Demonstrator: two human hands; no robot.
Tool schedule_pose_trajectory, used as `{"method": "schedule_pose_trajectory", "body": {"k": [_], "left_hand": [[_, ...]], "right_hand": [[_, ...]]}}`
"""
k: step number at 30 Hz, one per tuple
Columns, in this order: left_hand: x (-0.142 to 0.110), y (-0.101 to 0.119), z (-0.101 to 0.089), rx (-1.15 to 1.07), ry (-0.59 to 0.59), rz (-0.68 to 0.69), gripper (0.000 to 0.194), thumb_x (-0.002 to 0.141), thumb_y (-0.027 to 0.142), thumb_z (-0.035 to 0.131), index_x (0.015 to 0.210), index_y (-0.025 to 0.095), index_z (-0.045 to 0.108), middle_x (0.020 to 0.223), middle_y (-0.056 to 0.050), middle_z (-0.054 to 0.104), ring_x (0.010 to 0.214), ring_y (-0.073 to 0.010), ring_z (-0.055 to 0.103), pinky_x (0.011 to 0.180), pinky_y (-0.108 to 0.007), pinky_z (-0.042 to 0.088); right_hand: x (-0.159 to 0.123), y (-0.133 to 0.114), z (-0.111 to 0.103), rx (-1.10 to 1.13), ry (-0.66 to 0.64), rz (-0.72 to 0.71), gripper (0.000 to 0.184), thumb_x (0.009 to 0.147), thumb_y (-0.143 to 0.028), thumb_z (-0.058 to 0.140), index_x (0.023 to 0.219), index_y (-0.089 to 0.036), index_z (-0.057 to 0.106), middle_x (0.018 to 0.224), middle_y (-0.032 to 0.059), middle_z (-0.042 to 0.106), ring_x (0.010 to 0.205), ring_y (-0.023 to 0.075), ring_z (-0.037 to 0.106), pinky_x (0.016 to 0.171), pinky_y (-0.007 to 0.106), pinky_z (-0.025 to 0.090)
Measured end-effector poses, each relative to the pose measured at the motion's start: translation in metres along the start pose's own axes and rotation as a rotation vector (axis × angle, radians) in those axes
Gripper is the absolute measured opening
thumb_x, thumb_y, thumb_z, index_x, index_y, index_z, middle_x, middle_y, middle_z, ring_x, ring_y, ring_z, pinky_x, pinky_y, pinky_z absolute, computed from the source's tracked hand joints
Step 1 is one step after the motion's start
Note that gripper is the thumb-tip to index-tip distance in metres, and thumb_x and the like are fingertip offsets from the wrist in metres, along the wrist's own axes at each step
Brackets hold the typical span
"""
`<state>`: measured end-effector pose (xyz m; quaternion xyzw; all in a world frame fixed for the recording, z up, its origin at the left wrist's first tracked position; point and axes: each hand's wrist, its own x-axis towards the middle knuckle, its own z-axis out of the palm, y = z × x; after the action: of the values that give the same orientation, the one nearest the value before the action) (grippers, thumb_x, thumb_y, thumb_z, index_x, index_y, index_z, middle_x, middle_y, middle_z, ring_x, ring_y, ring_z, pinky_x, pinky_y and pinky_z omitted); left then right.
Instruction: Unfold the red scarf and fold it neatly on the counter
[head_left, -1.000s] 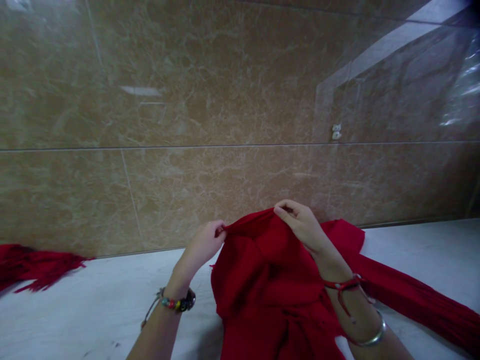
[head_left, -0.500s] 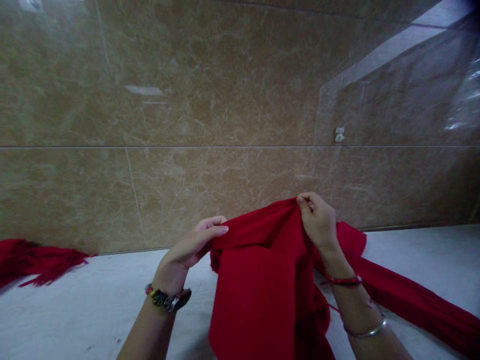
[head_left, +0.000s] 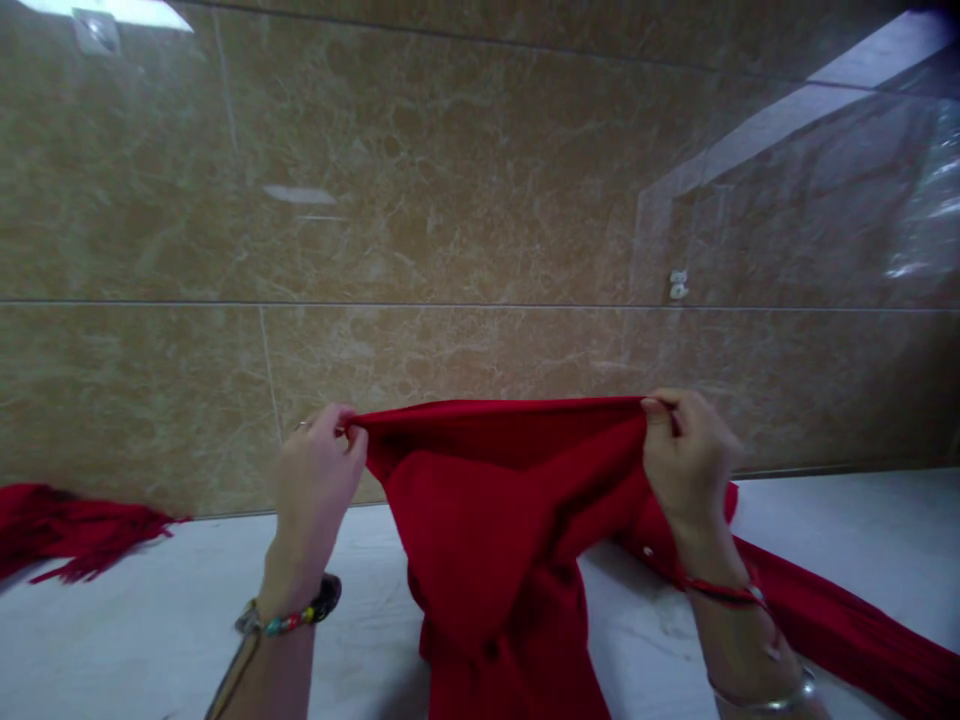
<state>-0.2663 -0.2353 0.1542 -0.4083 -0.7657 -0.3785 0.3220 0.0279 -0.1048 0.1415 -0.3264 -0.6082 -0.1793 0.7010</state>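
A red cloth, perhaps a scarf, hangs from both hands over the white surface. My left hand pinches one end of its upper edge between thumb and fingers. At the other end, my right hand grips the same edge, thumb on top. Between the two hands the edge is stretched nearly level, and the cloth below sags in loose folds. Its lower part runs out of view at the bottom.
Another folded red cloth lies at the right, partly behind my right wrist. A fringed red scarf rests at the far left. Behind the white tabletop rises a brown marble-tiled wall with a small white fixture.
My left hand has moved left and turned over, now pinching the cloth's corner. My right hand has shifted slightly right. The upper edge is pulled wider and straighter.
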Motion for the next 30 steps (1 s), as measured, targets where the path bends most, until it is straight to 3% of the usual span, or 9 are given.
{"method": "schedule_pose_trajectory", "body": {"k": [2, 4, 8, 11, 15, 18, 23, 27, 30], "left_hand": [[0.005, -0.013, -0.003, -0.042, 0.012, -0.085, 0.023, 0.075, 0.026, 0.043, 0.092, 0.02, 0.059, 0.083, -0.006, 0.066, 0.075, -0.0212, 0.06, 0.062, -0.027, 0.04], [0.01, -0.023, 0.002, -0.105, -0.105, -0.104, 0.024, 0.073, 0.024, 0.043, 0.09, 0.019, 0.059, 0.079, -0.005, 0.066, 0.071, -0.0199, 0.06, 0.06, -0.026, 0.041], [0.01, -0.029, 0.031, -0.133, -0.368, 0.119, 0.028, 0.069, 0.013, 0.039, 0.085, 0.019, 0.062, 0.083, -0.004, 0.067, 0.076, -0.0168, 0.06, 0.064, -0.022, 0.042], [0.007, -0.032, 0.055, -0.013, -0.533, 0.173, 0.03, 0.065, 0.005, 0.039, 0.077, 0.017, 0.064, 0.081, -0.006, 0.068, 0.077, -0.0171, 0.061, 0.066, -0.022, 0.042], [0.013, -0.044, 0.065, 0.082, -0.559, 0.077, 0.033, 0.066, 0.002, 0.039, 0.081, 0.014, 0.065, 0.085, -0.009, 0.068, 0.079, -0.0176, 0.061, 0.066, -0.022, 0.042], [0.013, -0.047, 0.062, 0.074, -0.552, 0.12, 0.033, 0.068, 0.003, 0.039, 0.083, 0.015, 0.065, 0.089, -0.008, 0.067, 0.08, -0.0162, 0.06, 0.067, -0.021, 0.042], [-0.006, -0.042, 0.077, 0.088, -0.849, 0.093, 0.026, 0.059, 0.001, 0.046, 0.065, 0.018, 0.065, 0.07, -0.004, 0.068, 0.066, -0.0159, 0.061, 0.058, -0.02, 0.043], [-0.002, -0.037, 0.08, 0.105, -0.678, 0.005, 0.032, 0.066, 0.001, 0.039, 0.08, 0.015, 0.064, 0.079, -0.01, 0.066, 0.076, -0.0187, 0.061, 0.065, -0.024, 0.044], [0.009, -0.029, 0.053, -0.032, -0.224, -0.101, 0.037, 0.07, 0.003, 0.035, 0.095, 0.013, 0.06, 0.088, -0.01, 0.063, 0.082, -0.0183, 0.059, 0.07, -0.025, 0.045]], "right_hand": [[0.007, -0.001, -0.012, -0.031, 0.061, 0.032, 0.025, 0.084, -0.037, 0.041, 0.072, -0.02, 0.053, 0.071, 0.0052, 0.057, 0.068, 0.019, 0.053, 0.065, 0.031, 0.04], [0.008, 0.008, -0.01, -0.041, 0.008, 0.067, 0.025, 0.084, -0.037, 0.041, 0.073, -0.019, 0.054, 0.071, 0.0057, 0.058, 0.068, 0.0192, 0.053, 0.065, 0.031, 0.039], [-0.012, 0.044, 0.026, -0.021, -0.345, 0.135, 0.026, 0.082, -0.034, 0.038, 0.071, -0.018, 0.055, 0.068, 0.0057, 0.06, 0.065, 0.0189, 0.054, 0.061, 0.03, 0.039], [-0.027, 0.063, 0.047, 0.024, -0.563, 0.099, 0.026, 0.082, -0.033, 0.037, 0.068, -0.018, 0.053, 0.067, 0.0061, 0.059, 0.065, 0.0189, 0.054, 0.062, 0.03, 0.039], [-0.025, 0.059, 0.044, 0.096, -0.506, 0.086, 0.023, 0.082, -0.033, 0.039, 0.071, -0.019, 0.053, 0.07, 0.0053, 0.06, 0.066, 0.0177, 0.055, 0.063, 0.028, 0.04], [-0.02, 0.047, 0.038, 0.144, -0.508, 0.04, 0.019, 0.082, -0.032, 0.04, 0.073, -0.019, 0.052, 0.068, 0.0037, 0.059, 0.063, 0.0164, 0.055, 0.061, 0.027, 0.04], [-0.021, 0.037, 0.041, 0.17, -0.603, -0.039, 0.016, 0.083, -0.029, 0.041, 0.076, -0.019, 0.051, 0.068, 0.003, 0.06, 0.063, 0.0164, 0.056, 0.061, 0.027, 0.04], [-0.012, 0.036, 0.026, 0.065, -0.402, -0.069, 0.016, 0.083, -0.031, 0.044, 0.078, -0.019, 0.053, 0.068, 0.0025, 0.059, 0.061, 0.0163, 0.055, 0.057, 0.026, 0.04], [0.001, 0.031, 0.0, -0.035, -0.18, -0.152, 0.016, 0.082, -0.033, 0.049, 0.076, -0.02, 0.055, 0.071, 0.003, 0.06, 0.065, 0.0174, 0.056, 0.06, 0.028, 0.04]]}}
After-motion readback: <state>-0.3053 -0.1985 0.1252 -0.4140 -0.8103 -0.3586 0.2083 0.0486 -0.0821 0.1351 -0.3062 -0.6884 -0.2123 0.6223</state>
